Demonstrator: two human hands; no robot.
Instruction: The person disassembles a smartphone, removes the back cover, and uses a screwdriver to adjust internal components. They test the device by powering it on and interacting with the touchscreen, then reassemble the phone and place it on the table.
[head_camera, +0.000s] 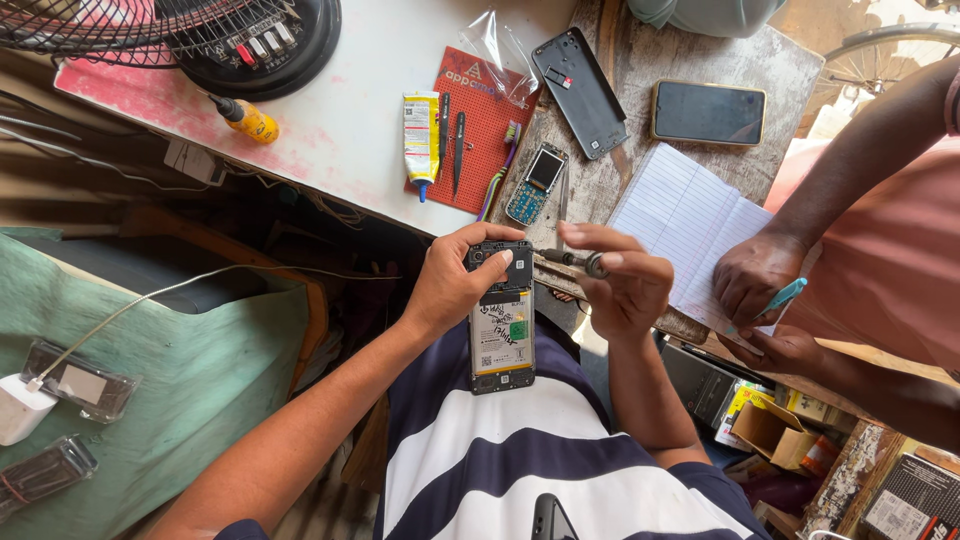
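— How far along are we looking?

— I'm seeing the opened phone (502, 315) with its rear cover (581, 92) already off and lying up on the desk (640, 60), so the battery and board are showing. I'm judging the inner screws are what's left; the phone isn't apart beyond that.

— And the hands?

— My left hand (455, 283) is wrapping its grip around the phone's upper end, holding it over my lap, screen side down. My right hand (620, 280) is pinching a small screwdriver (570, 260) between thumb and fingertips, its tip pointing at the phone's top edge, wrist bent inward.

— Anyone else?

— Another person's hand (752, 282) is resting on a notebook (690, 225), well apart.
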